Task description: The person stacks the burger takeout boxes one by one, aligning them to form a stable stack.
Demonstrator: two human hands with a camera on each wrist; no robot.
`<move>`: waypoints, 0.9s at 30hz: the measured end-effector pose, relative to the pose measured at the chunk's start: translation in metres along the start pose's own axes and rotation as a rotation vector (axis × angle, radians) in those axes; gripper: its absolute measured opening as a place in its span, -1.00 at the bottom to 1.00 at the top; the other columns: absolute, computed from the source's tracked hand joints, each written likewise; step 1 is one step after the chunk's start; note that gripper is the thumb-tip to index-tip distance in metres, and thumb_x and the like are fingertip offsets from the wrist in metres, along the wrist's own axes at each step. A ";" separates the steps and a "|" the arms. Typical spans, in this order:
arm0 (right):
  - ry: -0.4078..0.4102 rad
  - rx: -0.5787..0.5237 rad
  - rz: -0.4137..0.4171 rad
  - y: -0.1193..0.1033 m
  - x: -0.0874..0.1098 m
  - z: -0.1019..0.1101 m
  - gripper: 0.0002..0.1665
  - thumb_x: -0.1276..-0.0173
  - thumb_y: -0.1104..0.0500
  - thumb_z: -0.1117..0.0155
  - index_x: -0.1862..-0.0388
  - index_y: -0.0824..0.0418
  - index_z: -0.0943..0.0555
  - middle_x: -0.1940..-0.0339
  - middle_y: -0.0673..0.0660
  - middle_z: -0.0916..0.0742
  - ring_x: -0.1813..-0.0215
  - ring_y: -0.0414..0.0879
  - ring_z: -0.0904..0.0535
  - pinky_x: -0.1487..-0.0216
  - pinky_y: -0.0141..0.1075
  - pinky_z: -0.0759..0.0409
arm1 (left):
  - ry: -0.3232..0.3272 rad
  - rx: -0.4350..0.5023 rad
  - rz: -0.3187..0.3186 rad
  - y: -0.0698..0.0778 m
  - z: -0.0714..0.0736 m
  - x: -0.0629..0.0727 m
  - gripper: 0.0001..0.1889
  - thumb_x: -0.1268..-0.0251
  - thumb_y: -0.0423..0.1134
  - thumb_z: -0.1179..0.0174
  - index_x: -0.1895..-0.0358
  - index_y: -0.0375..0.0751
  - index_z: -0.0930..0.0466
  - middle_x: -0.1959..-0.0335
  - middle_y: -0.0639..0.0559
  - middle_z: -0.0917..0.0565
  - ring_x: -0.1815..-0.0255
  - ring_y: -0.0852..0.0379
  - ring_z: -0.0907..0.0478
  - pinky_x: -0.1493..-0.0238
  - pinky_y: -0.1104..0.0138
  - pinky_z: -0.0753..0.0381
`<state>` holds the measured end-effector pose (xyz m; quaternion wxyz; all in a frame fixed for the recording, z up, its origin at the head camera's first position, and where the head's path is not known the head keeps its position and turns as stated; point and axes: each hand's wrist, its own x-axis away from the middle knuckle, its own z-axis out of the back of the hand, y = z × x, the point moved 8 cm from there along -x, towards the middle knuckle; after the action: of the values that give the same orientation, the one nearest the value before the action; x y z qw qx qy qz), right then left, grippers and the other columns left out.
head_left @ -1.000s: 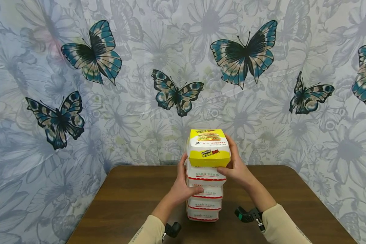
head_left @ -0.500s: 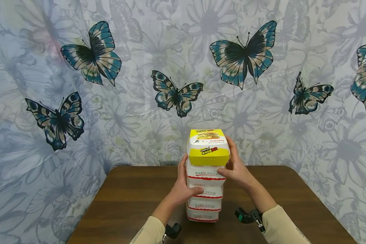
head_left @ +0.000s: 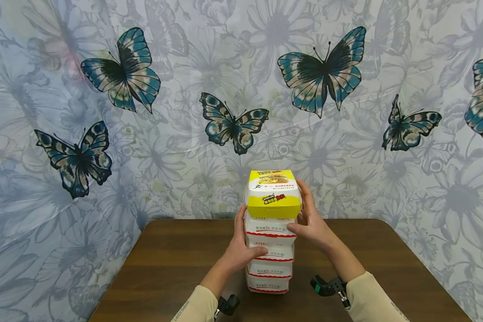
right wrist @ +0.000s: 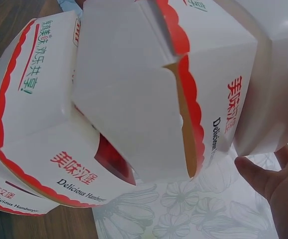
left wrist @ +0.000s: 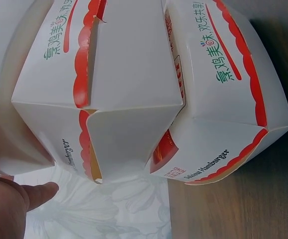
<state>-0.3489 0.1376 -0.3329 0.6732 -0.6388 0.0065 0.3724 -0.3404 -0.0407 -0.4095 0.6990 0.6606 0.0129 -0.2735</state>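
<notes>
A yellow-and-white burger box (head_left: 274,197) tops an upright stack of several white burger boxes (head_left: 268,283) with red scalloped trim. My left hand (head_left: 240,248) lies along the stack's left side, its thumb across the front of a middle box. On the right side, my right hand (head_left: 315,223) touches the upper boxes, fingers beside the yellow one and thumb on the white one below. Both hands have their thumbs and fingers spread around the corners; the far fingertips are hidden. Close by in the left wrist view is a white box (left wrist: 134,64), as is another box (right wrist: 134,94) in the right wrist view.
The stack stands on a dark brown wooden table (head_left: 177,259). Behind the table hangs a butterfly-patterned cloth (head_left: 209,179). Black wrist-camera mounts (head_left: 328,285) stick out below the sleeves.
The yellow box has shifted slightly left on the stack, and the upper white box has shifted a little left too. Both hands have kept nearly the same place.
</notes>
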 end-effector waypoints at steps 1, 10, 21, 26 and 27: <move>-0.001 -0.006 0.000 0.000 0.000 0.000 0.29 -0.24 0.29 -0.33 -0.61 -0.18 0.34 -0.61 0.04 -0.07 -0.30 -0.14 -0.47 -0.14 -0.15 -0.60 | -0.003 0.007 -0.006 0.001 0.000 0.000 0.28 -0.01 0.15 -0.50 -0.57 0.34 0.42 -0.46 0.03 -0.13 -0.30 0.01 -0.39 -0.30 0.07 -0.45; -0.016 -0.023 -0.001 0.002 0.003 0.000 0.28 -0.25 0.27 -0.32 -0.61 -0.20 0.35 -0.50 0.08 -0.31 -0.20 -0.06 -0.56 -0.05 -0.08 -0.67 | -0.019 0.061 -0.035 0.004 -0.001 0.002 0.27 -0.06 0.12 -0.48 -0.58 0.31 0.44 -0.48 -0.04 -0.15 -0.33 0.07 -0.36 -0.28 0.15 -0.48; 0.001 0.022 -0.013 0.000 0.007 0.000 0.27 -0.25 0.23 -0.31 -0.62 -0.21 0.34 -0.62 0.06 -0.10 -0.34 -0.07 -0.43 -0.19 0.05 -0.54 | -0.020 0.072 -0.107 0.015 0.001 0.003 0.21 -0.13 0.27 -0.36 -0.60 0.22 0.43 -0.61 -0.06 -0.03 -0.53 -0.03 -0.20 -0.41 -0.01 -0.35; 0.032 0.074 -0.023 -0.002 0.008 0.003 0.27 -0.24 0.22 -0.32 -0.63 -0.23 0.32 -0.67 -0.01 0.12 -0.59 -0.04 0.00 -0.37 0.39 -0.18 | 0.018 0.062 -0.153 0.023 0.007 0.003 0.15 -0.17 0.46 -0.16 -0.61 0.22 0.41 -0.66 -0.05 0.13 -0.67 -0.19 0.15 -0.50 -0.31 0.00; 0.038 0.080 -0.027 -0.002 0.009 0.003 0.27 -0.24 0.22 -0.32 -0.63 -0.24 0.31 -0.67 -0.01 0.13 -0.61 -0.01 0.08 -0.37 0.44 -0.11 | 0.030 0.059 -0.158 0.024 0.008 0.003 0.13 -0.18 0.47 -0.13 -0.61 0.22 0.40 -0.67 -0.04 0.15 -0.67 -0.20 0.18 -0.50 -0.33 0.04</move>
<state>-0.3432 0.1449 -0.3352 0.7030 -0.6182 0.0257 0.3507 -0.3313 -0.0498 -0.3873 0.6552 0.6818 0.0675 -0.3182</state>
